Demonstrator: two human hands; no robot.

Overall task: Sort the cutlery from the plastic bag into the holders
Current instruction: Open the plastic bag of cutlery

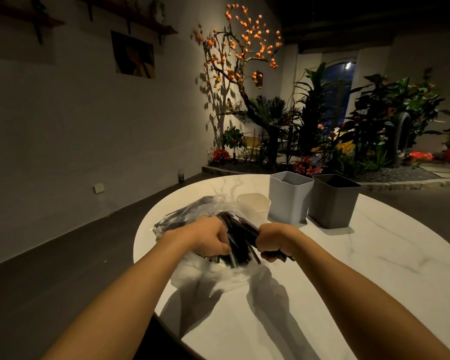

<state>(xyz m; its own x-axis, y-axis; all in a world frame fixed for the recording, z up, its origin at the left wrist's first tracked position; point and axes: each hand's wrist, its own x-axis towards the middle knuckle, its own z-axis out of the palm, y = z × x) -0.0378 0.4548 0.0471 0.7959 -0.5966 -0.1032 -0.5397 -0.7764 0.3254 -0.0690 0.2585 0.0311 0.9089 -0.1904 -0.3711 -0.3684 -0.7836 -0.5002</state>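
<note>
Marble-patterned round table (348, 294) bearing, at its far side, three holders: a dark grey holder (333, 201), a light grey holder (289, 197) just beside it, and a lower cream holder (253, 203), partly hidden by the plastic bag (205, 271). The bag, thin and clear, lies near the table's left edge; it will likely crumple and slide, giving no firm grip. The black cutlery (238, 245) juts from its mouth as a loose bundle, probably light, stiff plastic, apt to spill and best taken by the handles. Left hand (211, 237) curled round the bag and bundle; right hand (273, 241) closed on several black handles. No brand, label or legible writing is visible.
</note>
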